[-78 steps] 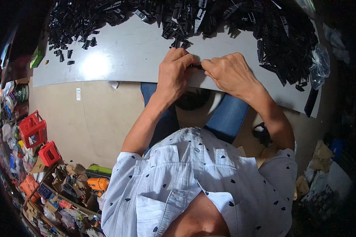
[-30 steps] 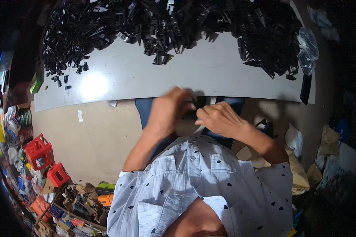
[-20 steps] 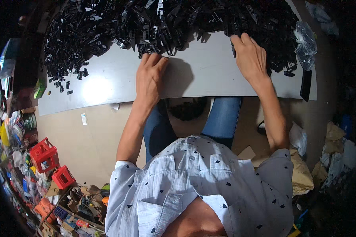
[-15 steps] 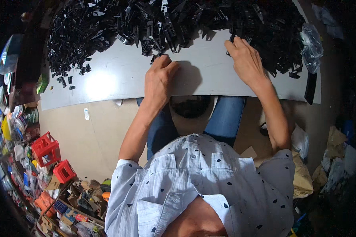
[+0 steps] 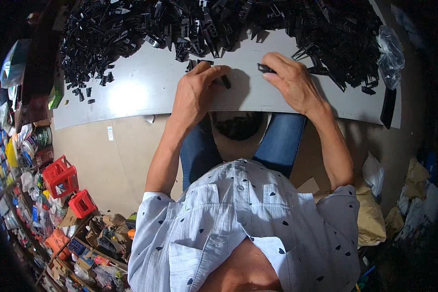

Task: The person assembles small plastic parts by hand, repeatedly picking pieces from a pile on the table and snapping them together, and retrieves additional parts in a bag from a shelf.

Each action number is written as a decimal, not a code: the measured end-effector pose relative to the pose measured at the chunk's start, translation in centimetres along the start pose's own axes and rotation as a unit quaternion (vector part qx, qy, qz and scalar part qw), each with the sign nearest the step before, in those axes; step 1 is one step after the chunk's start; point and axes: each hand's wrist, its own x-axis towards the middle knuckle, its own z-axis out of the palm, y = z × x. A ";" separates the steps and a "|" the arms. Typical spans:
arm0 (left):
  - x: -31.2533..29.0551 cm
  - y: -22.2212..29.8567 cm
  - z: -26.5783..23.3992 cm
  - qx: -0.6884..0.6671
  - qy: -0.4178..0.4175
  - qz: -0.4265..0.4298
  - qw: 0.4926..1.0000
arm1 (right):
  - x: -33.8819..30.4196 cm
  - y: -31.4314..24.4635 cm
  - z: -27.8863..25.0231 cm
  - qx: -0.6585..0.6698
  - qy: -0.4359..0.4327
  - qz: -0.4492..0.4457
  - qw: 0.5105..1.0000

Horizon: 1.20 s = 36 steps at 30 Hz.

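- Left hand (image 5: 195, 92): poised over the table (image 5: 151, 90), left of centre, fingers curled and closed on a short part (image 5: 226, 82), black, which projected to the right; the contact was partly hidden by the fingers.
- Right hand (image 5: 294, 82): right of centre, gripping a black clip (image 5: 265, 68) between thumb and fingers; the clip pointed left, toward the left hand, and was well apart from the short part.
- Heap (image 5: 199, 31): black parts, massed along the table's far side from left to right; its right portion extended nearest to the right hand.
- Loose pieces (image 5: 91, 101): lay at the near fringe of the heap, on the left.
- Clear bag (image 5: 390, 58): at the table's right edge, beside the heap.
- Black strip (image 5: 388, 108): on the table's near right corner, just nearer than the bag.
- Red crates (image 5: 82, 203): two, on the left, nearer than the table.
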 end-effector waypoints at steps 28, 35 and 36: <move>-0.9 -1.7 1.4 0.071 0.092 0.057 0.992 | 2.7 -4.5 2.1 -0.330 -0.182 -0.153 0.914; -1.0 -2.6 2.3 -0.016 0.096 0.069 0.993 | 5.0 -6.3 2.2 -0.391 -0.330 -0.267 0.816; -0.9 -2.3 2.3 -0.031 0.102 0.059 0.993 | 5.3 -6.3 2.2 -0.389 -0.335 -0.266 0.816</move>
